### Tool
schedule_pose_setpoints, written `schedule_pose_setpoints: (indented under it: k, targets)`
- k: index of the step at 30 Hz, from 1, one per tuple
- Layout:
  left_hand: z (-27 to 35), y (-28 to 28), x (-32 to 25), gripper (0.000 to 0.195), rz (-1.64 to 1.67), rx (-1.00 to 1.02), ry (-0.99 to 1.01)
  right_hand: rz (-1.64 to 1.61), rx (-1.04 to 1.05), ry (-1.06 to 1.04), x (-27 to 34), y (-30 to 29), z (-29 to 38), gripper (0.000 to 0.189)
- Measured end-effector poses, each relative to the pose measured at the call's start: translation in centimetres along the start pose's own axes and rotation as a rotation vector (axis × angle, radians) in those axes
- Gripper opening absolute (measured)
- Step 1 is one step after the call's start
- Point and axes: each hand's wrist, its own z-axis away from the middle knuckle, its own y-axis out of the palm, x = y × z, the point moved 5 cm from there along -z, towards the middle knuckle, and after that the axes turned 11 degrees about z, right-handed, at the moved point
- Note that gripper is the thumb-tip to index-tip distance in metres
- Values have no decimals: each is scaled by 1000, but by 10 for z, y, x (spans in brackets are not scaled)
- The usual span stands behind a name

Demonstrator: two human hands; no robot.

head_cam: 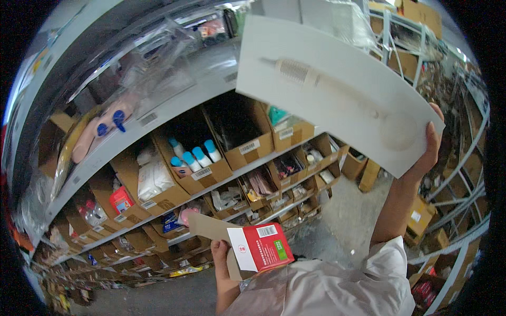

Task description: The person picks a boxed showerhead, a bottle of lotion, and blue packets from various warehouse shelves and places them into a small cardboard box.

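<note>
My right hand (433,138), raised at the right, grips one end of a long white box (340,106) that has a pale brush-like or wand-like device pictured on its face. Low in the middle, my left hand (220,251) holds a piece of brown cardboard (211,228) together with a red and white box (263,247) that bears a barcode and a green patch. Part of the left hand's grip is hidden behind the cardboard. The long box is held up in front of the shelving, over its upper right part.
Shelving (118,148) with cardboard bins curves across the left and middle. One bin holds white bottles with blue caps (201,156); another holds white packs (154,181). Metal racks with cartons (420,217) stand at the right. Grey floor (344,205) shows between.
</note>
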Motion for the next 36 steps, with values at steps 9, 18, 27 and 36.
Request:
schedule_pose_setpoints:
  k: [9,18,27,36]
  targets:
    - [39,-36,-22,23,-266,-299,166,311,85,-279,4,159,-62,60]
    - [71,-66,-19,26,-141,-546,223,429,119,-315,-43,291,-98,67]
    - [83,-110,-25,32,-404,-557,234,554,139,-365,-62,368,-62,64]
    - [78,-137,-16,32,-462,-552,206,797,207,-396,-89,391,-63,64]
